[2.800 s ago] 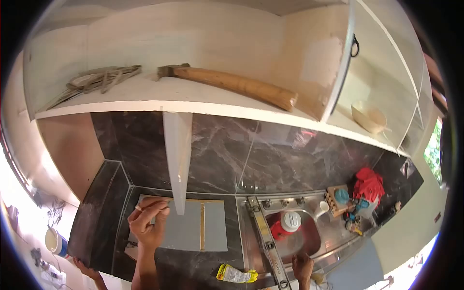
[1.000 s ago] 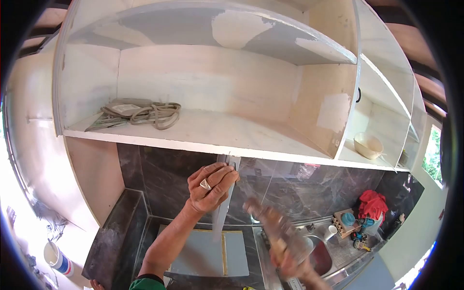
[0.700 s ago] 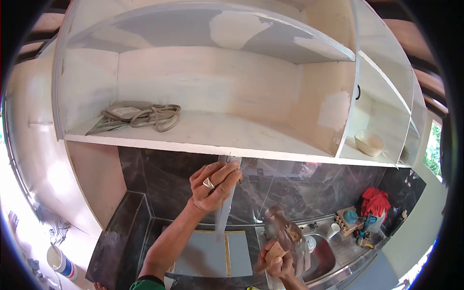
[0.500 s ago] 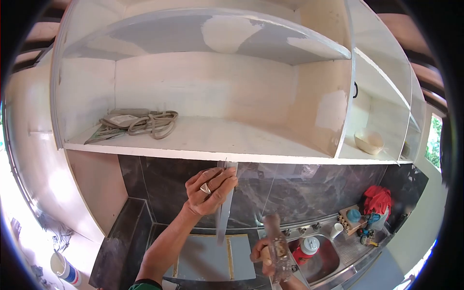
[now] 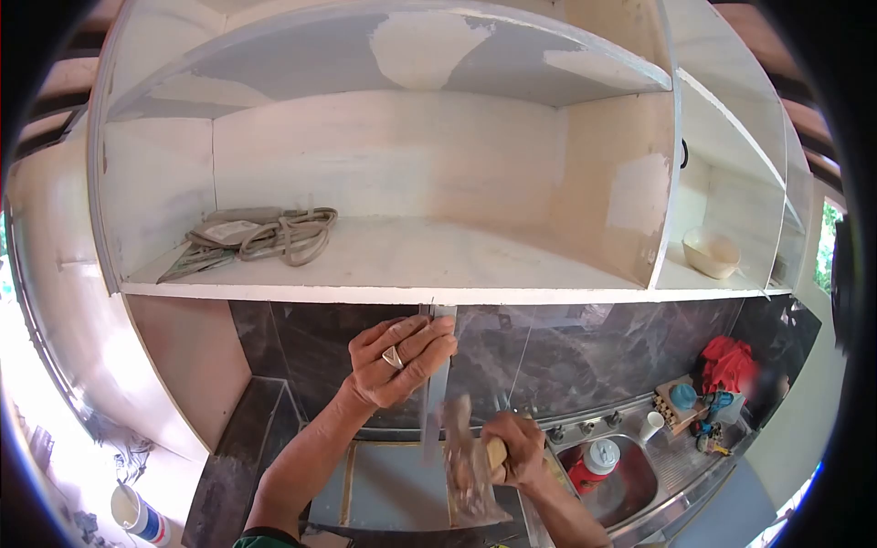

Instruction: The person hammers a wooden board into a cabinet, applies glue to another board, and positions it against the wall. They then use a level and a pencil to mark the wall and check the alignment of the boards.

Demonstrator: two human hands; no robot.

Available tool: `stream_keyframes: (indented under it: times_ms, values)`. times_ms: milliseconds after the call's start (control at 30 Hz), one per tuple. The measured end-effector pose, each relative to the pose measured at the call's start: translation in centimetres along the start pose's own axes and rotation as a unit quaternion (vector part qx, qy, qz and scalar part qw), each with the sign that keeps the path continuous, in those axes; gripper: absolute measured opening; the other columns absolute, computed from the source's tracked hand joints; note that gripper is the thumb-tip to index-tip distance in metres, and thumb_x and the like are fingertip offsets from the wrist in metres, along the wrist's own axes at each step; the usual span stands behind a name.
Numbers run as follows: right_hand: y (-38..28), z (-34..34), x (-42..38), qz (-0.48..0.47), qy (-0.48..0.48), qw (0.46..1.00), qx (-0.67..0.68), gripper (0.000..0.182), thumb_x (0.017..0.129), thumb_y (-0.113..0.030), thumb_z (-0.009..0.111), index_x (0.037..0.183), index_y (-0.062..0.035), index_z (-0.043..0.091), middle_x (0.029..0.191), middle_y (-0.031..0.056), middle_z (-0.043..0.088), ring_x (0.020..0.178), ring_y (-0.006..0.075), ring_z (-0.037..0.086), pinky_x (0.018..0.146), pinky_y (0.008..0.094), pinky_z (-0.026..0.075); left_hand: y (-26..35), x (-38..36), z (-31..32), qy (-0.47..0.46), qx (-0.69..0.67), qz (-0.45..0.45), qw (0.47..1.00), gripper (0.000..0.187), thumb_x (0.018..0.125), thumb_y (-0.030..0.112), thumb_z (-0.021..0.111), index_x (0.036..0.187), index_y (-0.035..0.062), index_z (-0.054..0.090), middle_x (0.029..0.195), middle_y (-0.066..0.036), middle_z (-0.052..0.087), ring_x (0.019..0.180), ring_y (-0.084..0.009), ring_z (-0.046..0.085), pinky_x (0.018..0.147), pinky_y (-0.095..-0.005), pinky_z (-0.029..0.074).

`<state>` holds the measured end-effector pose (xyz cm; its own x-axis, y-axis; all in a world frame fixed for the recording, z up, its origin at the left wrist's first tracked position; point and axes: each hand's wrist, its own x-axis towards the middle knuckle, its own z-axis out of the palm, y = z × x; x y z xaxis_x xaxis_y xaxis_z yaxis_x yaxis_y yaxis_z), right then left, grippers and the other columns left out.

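Note:
Just under the cabinet's front edge, my left hand (image 5: pixel 397 361), with a ring on one finger, is closed around a narrow grey-white strip (image 5: pixel 436 406) that hangs upright. A thin nail-like piece (image 5: pixel 432 300) shows above those fingers at the edge. My right hand (image 5: pixel 518 447), lower and to the right, grips the wooden handle of a hammer-like tool (image 5: pixel 464 466). Its long, worn head is blurred, widens at the lower end and overlaps the bottom of the strip in this view.
A coiled cord (image 5: pixel 290 236) lies on the white cabinet shelf (image 5: pixel 438 265); a bowl (image 5: pixel 711 253) sits in the right compartment. Below right are a sink (image 5: pixel 630 493) with a red jug (image 5: pixel 594 466), a cup (image 5: pixel 650 426), a drill (image 5: pixel 717 402) and red cloth (image 5: pixel 728 363). A bucket (image 5: pixel 137 511) stands lower left.
My right hand and the hammer-like tool have swung left and slightly up, close to the strip. My left hand keeps its hold. The view has shifted a little.

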<state>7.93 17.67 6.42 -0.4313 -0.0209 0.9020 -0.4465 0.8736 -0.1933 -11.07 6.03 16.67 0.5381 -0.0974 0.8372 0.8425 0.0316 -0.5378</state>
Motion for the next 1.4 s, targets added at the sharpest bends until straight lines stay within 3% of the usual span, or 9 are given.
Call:
stream_keyframes:
  times_ms: [233, 400, 533, 767, 900, 1100, 1200, 1267, 1400]
  values:
    - [0.9, 0.2, 0.6, -0.204, 0.035, 0.978, -0.014, 0.025, 0.070, -0.020, 0.072, 0.078, -0.0012, 0.058, 0.065, 0.0111, 0.056, 0.055, 0.0287, 0.059, 0.050, 0.0354, 0.049, -0.6, -0.1, -0.2, -0.011, -0.017, 0.023, 1.000, 0.026, 0.075, 0.009, 0.077, 0.100, 0.0090, 0.069, 0.098, -0.007, 0.072, 0.074, -0.0169, 0.069, 0.060, -0.0223, 0.055]
    - [0.9, 0.2, 0.9, -0.046, 0.002, 0.997, -0.061, 0.058, 0.071, -0.057, 0.073, 0.078, -0.0021, 0.057, 0.061, 0.0077, 0.051, 0.052, 0.0255, 0.057, 0.046, 0.0337, 0.044, -0.6, 0.4, -0.5, -0.023, -0.020, 0.026, 0.999, 0.020, 0.076, 0.008, 0.074, 0.095, 0.0092, 0.068, 0.096, -0.007, 0.072, 0.077, -0.0176, 0.070, 0.060, -0.0227, 0.054]
    - [0.6, 0.4, 1.2, 0.019, -0.006, 0.997, -0.081, 0.056, 0.071, -0.055, 0.074, 0.078, -0.0020, 0.057, 0.060, 0.0083, 0.051, 0.053, 0.0256, 0.057, 0.047, 0.0338, 0.044, -0.7, 0.4, -0.8, -0.034, -0.026, 0.024, 0.999, 0.024, 0.076, 0.011, 0.077, 0.098, 0.0090, 0.069, 0.098, -0.008, 0.072, 0.075, -0.0162, 0.069, 0.059, -0.0225, 0.055]
    - [1.8, 1.1, 0.1, -0.136, 0.038, 0.990, -0.028, 0.048, 0.073, -0.048, 0.074, 0.077, -0.0033, 0.056, 0.062, 0.0078, 0.051, 0.053, 0.0256, 0.056, 0.047, 0.0347, 0.044, -0.7, -0.2, -0.4, -0.020, -0.021, 0.023, 0.999, 0.023, 0.076, 0.012, 0.077, 0.098, 0.0096, 0.069, 0.097, -0.007, 0.072, 0.077, -0.0164, 0.070, 0.061, -0.0225, 0.056]
    - [1.4, 0.6, 0.8, 0.008, -0.013, 0.994, -0.108, 0.037, 0.074, -0.036, 0.073, 0.076, -0.0031, 0.055, 0.064, 0.0116, 0.054, 0.054, 0.0288, 0.056, 0.049, 0.0358, 0.043, -0.7, -0.2, -0.3, -0.020, -0.013, 0.027, 0.999, 0.020, 0.078, 0.010, 0.075, 0.096, 0.0095, 0.067, 0.095, -0.007, 0.073, 0.079, -0.0173, 0.071, 0.062, -0.0230, 0.055]
    - [3.2, 1.3, 0.4, -0.177, 0.030, 0.983, -0.028, 0.053, 0.070, -0.054, 0.073, 0.077, -0.0046, 0.056, 0.061, 0.0073, 0.048, 0.052, 0.0257, 0.053, 0.046, 0.0353, 0.041, -1.0, -0.2, -0.2, -0.015, -0.012, 0.040, 0.999, 0.024, 0.078, 0.012, 0.076, 0.101, 0.0092, 0.069, 0.096, -0.008, 0.073, 0.078, -0.0165, 0.070, 0.060, -0.0230, 0.057]
    - [3.0, 1.2, 0.6, -0.164, 0.017, 0.985, -0.047, 0.043, 0.072, -0.043, 0.073, 0.075, -0.0038, 0.056, 0.063, 0.0083, 0.052, 0.053, 0.0255, 0.055, 0.047, 0.0346, 0.043, -1.0, -0.1, -0.3, -0.016, -0.015, 0.046, 0.999, 0.025, 0.078, 0.012, 0.076, 0.102, 0.0088, 0.069, 0.097, -0.008, 0.072, 0.078, -0.0167, 0.070, 0.060, -0.0231, 0.057]
    - [2.1, 1.0, 1.1, -0.008, -0.014, 0.993, -0.117, 0.029, 0.069, -0.027, 0.072, 0.070, -0.0035, 0.055, 0.063, 0.0091, 0.055, 0.053, 0.0254, 0.057, 0.048, 0.0338, 0.046, -1.0, -0.2, -0.3, -0.018, -0.015, 0.046, 0.999, 0.026, 0.078, 0.012, 0.076, 0.102, 0.0086, 0.069, 0.097, -0.009, 0.072, 0.079, -0.0170, 0.070, 0.061, -0.0232, 0.058]
    - [2.9, 1.9, 0.4, -0.073, 0.021, 0.996, -0.055, 0.031, 0.069, -0.030, 0.072, 0.071, -0.0033, 0.057, 0.063, 0.0088, 0.055, 0.053, 0.0253, 0.057, 0.048, 0.0338, 0.045, -1.1, -0.3, -0.2, -0.020, -0.018, 0.050, 0.998, 0.026, 0.078, 0.011, 0.075, 0.103, 0.0076, 0.068, 0.097, -0.009, 0.072, 0.079, -0.0183, 0.070, 0.061, -0.0230, 0.057]
